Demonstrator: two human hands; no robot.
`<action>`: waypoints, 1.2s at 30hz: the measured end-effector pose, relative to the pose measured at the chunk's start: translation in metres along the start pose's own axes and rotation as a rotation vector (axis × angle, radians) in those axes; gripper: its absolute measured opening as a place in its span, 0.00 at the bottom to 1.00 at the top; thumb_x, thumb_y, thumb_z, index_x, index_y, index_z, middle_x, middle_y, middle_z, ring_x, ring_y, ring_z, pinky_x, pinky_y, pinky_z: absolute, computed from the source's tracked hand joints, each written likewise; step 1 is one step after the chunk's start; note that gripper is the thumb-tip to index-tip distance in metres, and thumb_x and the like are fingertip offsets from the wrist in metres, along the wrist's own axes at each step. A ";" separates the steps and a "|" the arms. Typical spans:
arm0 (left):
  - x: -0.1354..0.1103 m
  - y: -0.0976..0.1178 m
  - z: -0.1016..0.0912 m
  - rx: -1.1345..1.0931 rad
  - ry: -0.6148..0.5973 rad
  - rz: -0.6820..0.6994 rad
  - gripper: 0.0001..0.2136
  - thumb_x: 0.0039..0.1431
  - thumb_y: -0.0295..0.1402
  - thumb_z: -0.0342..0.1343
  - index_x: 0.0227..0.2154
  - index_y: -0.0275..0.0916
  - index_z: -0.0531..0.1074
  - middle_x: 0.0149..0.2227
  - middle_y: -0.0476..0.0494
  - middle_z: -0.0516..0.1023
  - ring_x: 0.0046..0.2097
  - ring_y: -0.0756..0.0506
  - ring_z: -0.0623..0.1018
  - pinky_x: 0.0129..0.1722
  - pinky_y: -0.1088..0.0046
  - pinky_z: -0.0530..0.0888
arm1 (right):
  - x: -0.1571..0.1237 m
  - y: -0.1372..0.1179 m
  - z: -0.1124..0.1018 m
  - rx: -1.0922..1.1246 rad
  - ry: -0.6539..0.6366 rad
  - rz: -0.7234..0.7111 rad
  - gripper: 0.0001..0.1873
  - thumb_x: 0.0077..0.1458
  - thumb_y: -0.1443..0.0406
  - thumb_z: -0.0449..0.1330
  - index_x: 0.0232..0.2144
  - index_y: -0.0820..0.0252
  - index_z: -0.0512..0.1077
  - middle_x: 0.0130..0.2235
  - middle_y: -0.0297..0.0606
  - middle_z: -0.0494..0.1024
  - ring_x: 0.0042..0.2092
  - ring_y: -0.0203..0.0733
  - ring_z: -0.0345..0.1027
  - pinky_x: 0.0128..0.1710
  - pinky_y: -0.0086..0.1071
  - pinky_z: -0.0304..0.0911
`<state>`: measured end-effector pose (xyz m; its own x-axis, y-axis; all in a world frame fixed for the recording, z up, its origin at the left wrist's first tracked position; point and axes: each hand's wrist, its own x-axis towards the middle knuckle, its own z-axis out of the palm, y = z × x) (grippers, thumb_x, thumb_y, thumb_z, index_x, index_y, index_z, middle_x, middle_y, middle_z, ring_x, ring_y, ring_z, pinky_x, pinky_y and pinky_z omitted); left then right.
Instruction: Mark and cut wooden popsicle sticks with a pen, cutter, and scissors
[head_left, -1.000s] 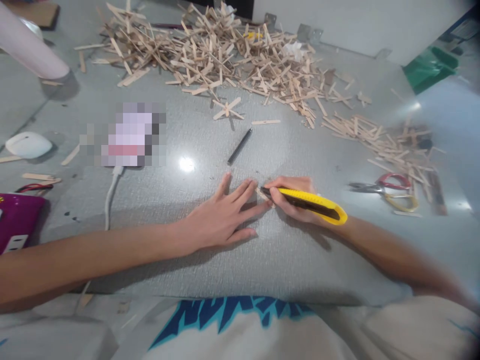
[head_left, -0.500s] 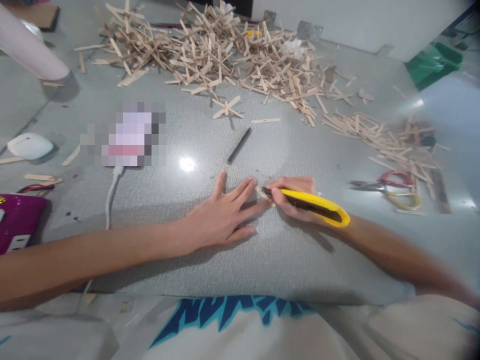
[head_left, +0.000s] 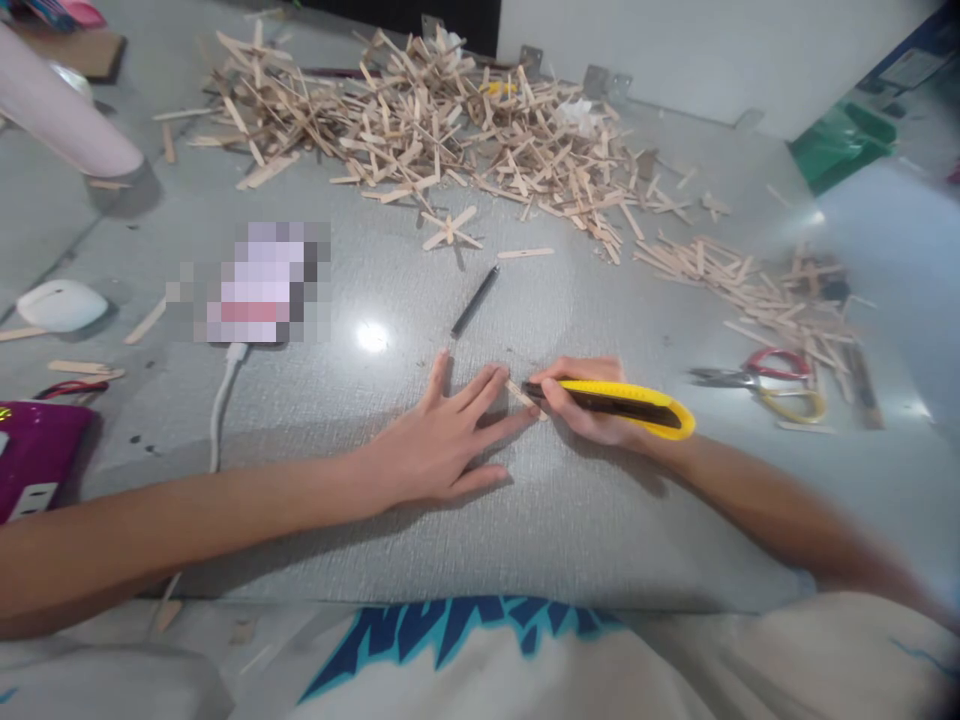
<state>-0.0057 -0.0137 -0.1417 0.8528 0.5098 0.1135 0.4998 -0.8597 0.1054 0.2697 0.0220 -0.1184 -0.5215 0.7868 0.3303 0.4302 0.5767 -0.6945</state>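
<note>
My left hand [head_left: 450, 435] lies flat on the grey table with its fingers spread. Its fingertips rest on a short wooden craft stick [head_left: 523, 396], part of which they cover. In my right hand [head_left: 581, 405] is a yellow and black utility knife [head_left: 630, 402], gripped near its front end. The knife's tip is at the craft stick, beside my left fingers; whether it touches the wood is too small to tell. Beyond my left hand lie a thin black pen-like rod [head_left: 475, 302], a loose craft stick [head_left: 525, 253] and a star of crossed sticks [head_left: 451, 229].
A large heap of craft sticks [head_left: 420, 130] spreads along the back, trailing to the right. Scissors [head_left: 765, 385] with red and yellow handles lie at right. On the left are a blurred-out phone [head_left: 262, 285] with a white cable [head_left: 217, 420], a white mouse [head_left: 63, 305] and a purple case [head_left: 41, 450].
The whole view has shifted slightly. My right hand has tilted the utility knife a little, its rear end now somewhat higher. My left hand keeps its place on the craft stick.
</note>
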 end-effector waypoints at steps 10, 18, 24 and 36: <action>-0.001 -0.002 -0.003 -0.055 0.046 0.003 0.30 0.80 0.50 0.52 0.78 0.47 0.61 0.77 0.22 0.64 0.79 0.21 0.61 0.71 0.14 0.49 | 0.002 0.015 0.004 0.364 0.075 0.445 0.27 0.73 0.40 0.61 0.39 0.57 0.79 0.28 0.34 0.80 0.25 0.37 0.72 0.25 0.30 0.68; 0.008 -0.007 -0.002 0.008 0.213 -0.160 0.22 0.83 0.32 0.46 0.72 0.32 0.69 0.65 0.28 0.79 0.68 0.31 0.77 0.76 0.37 0.61 | 0.005 0.011 0.004 0.332 0.057 0.430 0.28 0.72 0.39 0.61 0.37 0.57 0.78 0.26 0.34 0.78 0.25 0.37 0.72 0.27 0.31 0.69; 0.017 -0.021 0.003 -0.195 0.279 -0.163 0.13 0.82 0.35 0.51 0.55 0.38 0.79 0.54 0.37 0.83 0.57 0.36 0.80 0.60 0.53 0.75 | 0.007 0.008 0.005 0.301 0.059 0.413 0.26 0.73 0.42 0.61 0.36 0.57 0.77 0.25 0.33 0.77 0.26 0.38 0.72 0.28 0.31 0.67; 0.019 -0.020 0.011 -0.178 0.261 -0.157 0.14 0.82 0.31 0.49 0.48 0.42 0.82 0.50 0.43 0.84 0.56 0.40 0.81 0.73 0.44 0.63 | 0.009 0.006 0.006 0.280 0.050 0.429 0.24 0.73 0.44 0.60 0.35 0.55 0.76 0.27 0.34 0.78 0.26 0.38 0.71 0.28 0.32 0.65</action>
<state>0.0022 0.0127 -0.1526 0.6889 0.6460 0.3287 0.5677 -0.7629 0.3094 0.2632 0.0311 -0.1236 -0.3026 0.9531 0.0033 0.3803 0.1239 -0.9165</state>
